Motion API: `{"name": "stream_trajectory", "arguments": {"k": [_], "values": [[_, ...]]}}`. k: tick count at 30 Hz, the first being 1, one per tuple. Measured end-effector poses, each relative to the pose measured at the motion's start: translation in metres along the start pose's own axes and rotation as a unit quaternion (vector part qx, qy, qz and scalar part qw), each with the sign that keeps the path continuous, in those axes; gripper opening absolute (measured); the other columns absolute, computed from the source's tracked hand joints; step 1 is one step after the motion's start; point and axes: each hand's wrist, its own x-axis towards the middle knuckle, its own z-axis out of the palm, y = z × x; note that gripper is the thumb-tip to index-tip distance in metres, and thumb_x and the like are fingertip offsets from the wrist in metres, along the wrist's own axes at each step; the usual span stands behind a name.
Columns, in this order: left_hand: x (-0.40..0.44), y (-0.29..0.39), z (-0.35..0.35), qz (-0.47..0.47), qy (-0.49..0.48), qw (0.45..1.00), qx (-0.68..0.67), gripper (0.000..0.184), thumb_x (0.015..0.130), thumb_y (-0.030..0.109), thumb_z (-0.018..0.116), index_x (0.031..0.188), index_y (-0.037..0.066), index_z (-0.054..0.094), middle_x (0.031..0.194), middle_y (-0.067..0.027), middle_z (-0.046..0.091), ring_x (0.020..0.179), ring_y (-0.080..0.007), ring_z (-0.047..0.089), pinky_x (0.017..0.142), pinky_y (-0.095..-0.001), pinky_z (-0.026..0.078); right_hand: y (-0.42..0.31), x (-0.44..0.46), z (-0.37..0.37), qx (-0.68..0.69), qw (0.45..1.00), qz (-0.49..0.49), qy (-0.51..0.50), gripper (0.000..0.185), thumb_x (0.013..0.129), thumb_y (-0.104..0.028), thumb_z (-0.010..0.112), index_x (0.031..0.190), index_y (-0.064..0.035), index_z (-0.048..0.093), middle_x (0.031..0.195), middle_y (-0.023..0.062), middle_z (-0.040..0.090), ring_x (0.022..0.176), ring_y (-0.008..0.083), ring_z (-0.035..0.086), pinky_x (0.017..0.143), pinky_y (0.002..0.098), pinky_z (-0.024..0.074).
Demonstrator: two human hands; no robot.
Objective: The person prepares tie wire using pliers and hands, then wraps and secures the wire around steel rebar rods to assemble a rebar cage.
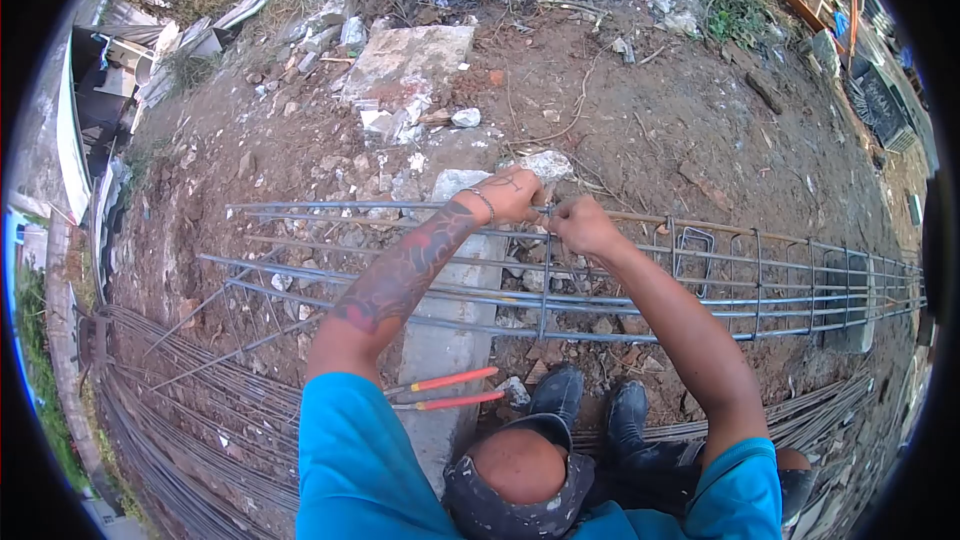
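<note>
Two hands side by side, left hand [512, 194] and right hand [585, 227], fingertips bunched and pinching at the far edge of the steel cage [757, 280] beside a hoop [545, 295], probably to work one spot from both sides. Beneath the cage, a concrete beam [440, 355] and, farther right, apparently a grey block [850, 339], perhaps for clearance off the dirt [600, 120]; on the beam, within easy reach, a red-handled tool [455, 379]. Hard to make out: exact part pinched, masked by knuckles; tool head behind left sleeve [340, 440]; cage's right end, lost toward the dark rim.

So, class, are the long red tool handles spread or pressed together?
Spread: grey concrete beam shows between the red handles; the jaws are hidden.
</note>
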Motion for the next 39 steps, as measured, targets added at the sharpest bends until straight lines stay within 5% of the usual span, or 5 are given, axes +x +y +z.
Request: {"name": "stream_trajectory", "arguments": {"k": [8, 13, 19, 27, 39], "values": [[-0.006, 0.022, 0.018, -0.068, 0.073, 0.989, 0.106, 0.017, 0.073, 0.018, 0.064, 0.081, 0.004, 0.067, 0.081, -0.0232, 0.064, 0.077, -0.036, 0.064, 0.069, -0.0416, 0.052, 0.0, -0.001, 0.007, 0.023, 0.998, 0.02, 0.049, 0.03, 0.079, -0.027, 0.064, 0.08, 0.0028, 0.068, 0.079, 0.0267, 0.063, 0.081, 0.039, 0.063, 0.074, 0.044, 0.0489], [0.022, 0.013, -0.008, -0.252, -0.263, 0.915, -0.171, 0.025, 0.078, 0.018, 0.06, 0.091, -0.001, 0.068, 0.094, -0.0153, 0.069, 0.086, -0.0273, 0.066, 0.078, -0.0357, 0.052, 0.007, 0.01, 0.015, -0.032, 0.996, 0.033, 0.072, 0.032, 0.08, -0.028, 0.063, 0.08, 0.0034, 0.067, 0.082, 0.0273, 0.063, 0.083, 0.0402, 0.063, 0.075, 0.0456, 0.0488], [0.032, 0.009, -0.018, -0.372, -0.271, 0.775, -0.432, 0.039, 0.079, 0.026, 0.05, 0.104, -0.002, 0.063, 0.096, -0.0153, 0.067, 0.08, -0.0238, 0.066, 0.067, -0.0365, 0.051, 0.001, 0.001, 0.017, 0.005, 0.993, 0.054, 0.104, 0.035, 0.079, -0.032, 0.065, 0.077, 0.0029, 0.067, 0.077, 0.0262, 0.062, 0.078, 0.0399, 0.063, 0.071, 0.0444, 0.0489], [0.02, -0.011, 0.028, -0.255, -0.007, 0.913, -0.319, 0.017, 0.077, 0.005, 0.053, 0.081, -0.005, 0.065, 0.07, -0.0093, 0.064, 0.062, -0.0172, 0.061, 0.057, -0.0299, 0.045, 0.013, 0.01, 0.023, -0.009, 0.992, 0.044, 0.114, 0.037, 0.079, -0.034, 0.066, 0.076, 0.0031, 0.067, 0.07, 0.026, 0.061, 0.072, 0.0385, 0.064, 0.068, 0.0421, 0.0487], [-0.024, 0.036, 0.029, -0.132, 0.214, 0.95, -0.186, 0.022, 0.08, 0.007, 0.053, 0.097, -0.002, 0.065, 0.091, -0.0169, 0.068, 0.083, -0.0284, 0.066, 0.078, -0.0354, 0.05, 0.004, 0.003, 0.011, 0.087, 0.991, 0.087, 0.059, 0.031, 0.08, -0.024, 0.067, 0.074, 0.0068, 0.065, 0.058, 0.0136, 0.059, 0.057, 0.0165, 0.057, 0.055, 0.0348, 0.0455]]}}
